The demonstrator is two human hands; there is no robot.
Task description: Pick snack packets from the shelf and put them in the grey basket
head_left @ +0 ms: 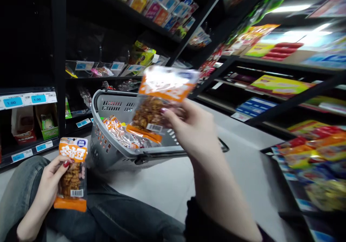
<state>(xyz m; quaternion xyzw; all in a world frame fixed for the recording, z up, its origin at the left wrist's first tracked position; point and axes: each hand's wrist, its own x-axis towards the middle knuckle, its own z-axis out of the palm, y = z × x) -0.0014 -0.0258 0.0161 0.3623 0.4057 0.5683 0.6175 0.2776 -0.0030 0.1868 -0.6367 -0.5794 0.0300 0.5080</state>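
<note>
My left hand (55, 179) grips an orange-and-clear snack packet (72, 188) by its left edge, thumb in front, above my lap. Brown pieces show through its window, with a barcode near the bottom. Raised in front of the shopping basket, my right hand (193, 123) pinches a similar snack packet (150, 114), somewhat blurred and tilted. Behind and below that packet stands the grey basket (108, 150) on the floor. Inside it lie several packets (116, 124), some with the same orange print; the raised packet partly hides them.
Black shelves (58, 54) with price labels rise at the left and back. Cardboard boxes (23, 126) sit on a low shelf at left. More shelves with blurred colourful packets (321, 148) stand at right. Pale floor (243, 170) runs between. My crossed legs (116, 206) are below.
</note>
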